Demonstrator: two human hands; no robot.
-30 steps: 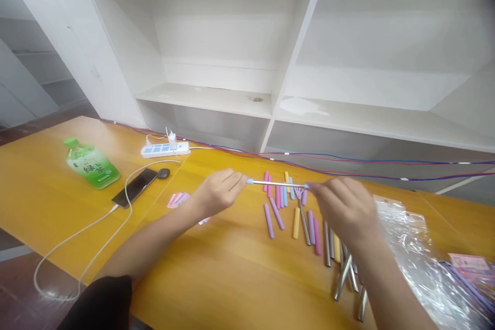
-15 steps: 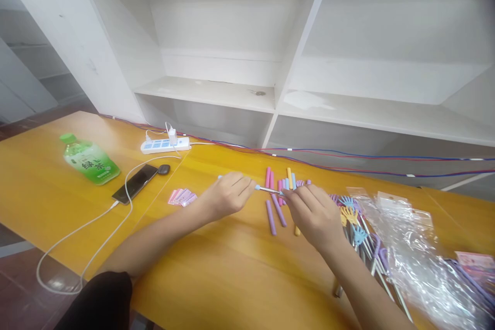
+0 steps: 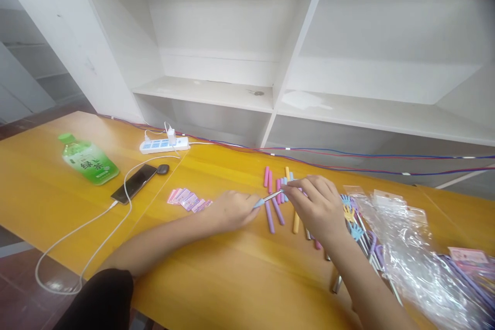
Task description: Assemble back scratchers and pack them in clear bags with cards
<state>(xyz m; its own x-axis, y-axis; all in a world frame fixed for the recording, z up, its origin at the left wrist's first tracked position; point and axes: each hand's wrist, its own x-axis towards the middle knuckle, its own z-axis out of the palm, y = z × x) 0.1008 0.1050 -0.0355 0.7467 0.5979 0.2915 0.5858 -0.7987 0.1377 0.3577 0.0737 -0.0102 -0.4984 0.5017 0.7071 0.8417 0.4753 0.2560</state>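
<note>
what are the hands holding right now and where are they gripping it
Both hold one thin metal rod: the left hand pinches its blue-tipped end, the right hand grips the other end.

Green bottle (image 3: 88,159) lying on table: white label area with green Chinese characters "绿茶". Small print below unreadable. No other legible text.

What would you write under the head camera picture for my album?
Two hands, left hand and right hand, hold a thin metal rod over colourful tubes on a yellow table.
</note>
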